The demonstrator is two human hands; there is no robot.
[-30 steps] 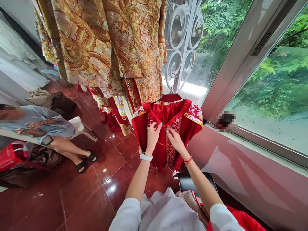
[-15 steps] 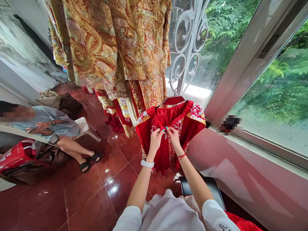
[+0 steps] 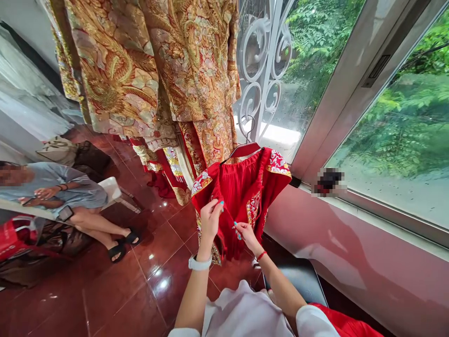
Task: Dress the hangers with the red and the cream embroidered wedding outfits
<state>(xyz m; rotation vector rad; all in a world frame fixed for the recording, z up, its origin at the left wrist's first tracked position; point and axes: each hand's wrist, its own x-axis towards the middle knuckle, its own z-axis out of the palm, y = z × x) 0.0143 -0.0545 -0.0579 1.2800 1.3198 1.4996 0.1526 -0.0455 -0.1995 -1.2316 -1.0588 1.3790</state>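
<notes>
A red embroidered jacket (image 3: 245,185) hangs on a hanger (image 3: 242,149) hooked to a white scrolled metal grille (image 3: 261,61). My left hand (image 3: 210,220) pinches the jacket's left front edge, fingers closed on the cloth. Lower down, my right hand (image 3: 243,232) pinches the front opening of the jacket. Both hands have teal nails. A white watch sits on my left wrist and a red string on my right.
Gold embroidered gowns (image 3: 147,70) hang to the left of the jacket. A person in grey (image 3: 52,187) sits on a white chair at the left, beside a red bag (image 3: 14,231). A black chair (image 3: 298,278) stands below my arms. Window (image 3: 396,121) and pink ledge at right.
Both hands have moved down the jacket's front, the right lower than the left. The jacket's front has opened wider, showing the plain red lining.
</notes>
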